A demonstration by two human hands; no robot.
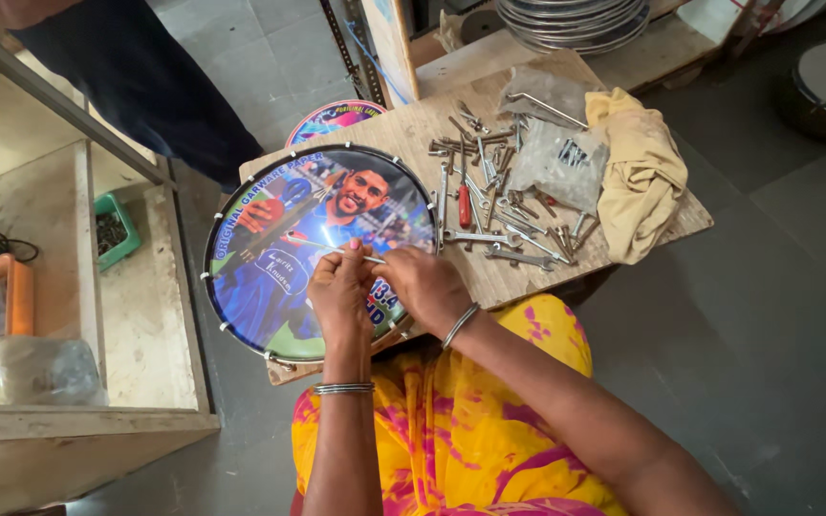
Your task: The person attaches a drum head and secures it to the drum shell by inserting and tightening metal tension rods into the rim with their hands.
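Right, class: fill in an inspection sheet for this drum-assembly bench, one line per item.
Surface: worn wooden board, laid as a worktop.
Job's things: round printed drum with metal rim hooks; thin metal rod lying across it.
Clutter: loose spanners and bolts, clear plastic bags of hardware, yellow cloth.
Grippers: left hand and right hand together at the drum's near rim, pinching the rod's end.
Cables: dark cable on the left shelf.
Surroundings: shelf unit with green tray, stacked metal rings, another person's legs.
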